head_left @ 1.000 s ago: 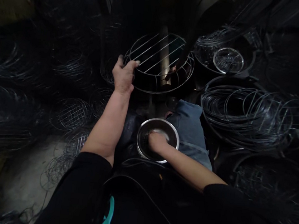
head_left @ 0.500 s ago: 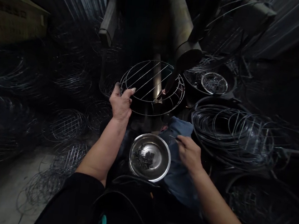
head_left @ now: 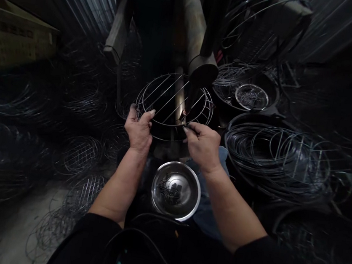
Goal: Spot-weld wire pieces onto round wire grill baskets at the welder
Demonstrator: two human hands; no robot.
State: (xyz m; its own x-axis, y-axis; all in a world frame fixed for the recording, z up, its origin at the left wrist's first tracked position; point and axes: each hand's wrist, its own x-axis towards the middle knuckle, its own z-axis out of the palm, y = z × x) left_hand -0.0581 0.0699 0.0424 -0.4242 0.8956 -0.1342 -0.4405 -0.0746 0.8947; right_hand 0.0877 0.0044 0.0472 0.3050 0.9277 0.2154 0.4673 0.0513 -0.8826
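My left hand (head_left: 139, 130) is closed on the left rim of a round wire rack (head_left: 164, 124), thumb on top. The rack is held roughly level, with straight parallel bars across its upper ring and a second ring below. My right hand (head_left: 203, 145) pinches a short piece of wire, mostly hidden by the fingers, against the near rim. Just beyond those fingertips, a dark pointed tip (head_left: 193, 96) of the machine comes down, with a small orange glint at its end. A brassy rod (head_left: 180, 96) shows beneath the rack. A steel bowl (head_left: 189, 189) on my lap holds short wire pieces (head_left: 168, 189).
A thick cylindrical machine arm (head_left: 194, 24) juts toward me overhead. At right, a large pan holds coiled wire (head_left: 252, 157); behind it another pan contains a small bowl (head_left: 252, 97). Wire racks (head_left: 82, 155) pile up on the left, near a yellow crate (head_left: 18, 40).
My right hand has moved up and left from above my lap, carrying the short wire to the rack's near rim. My left hand still holds the rack, almost in place.
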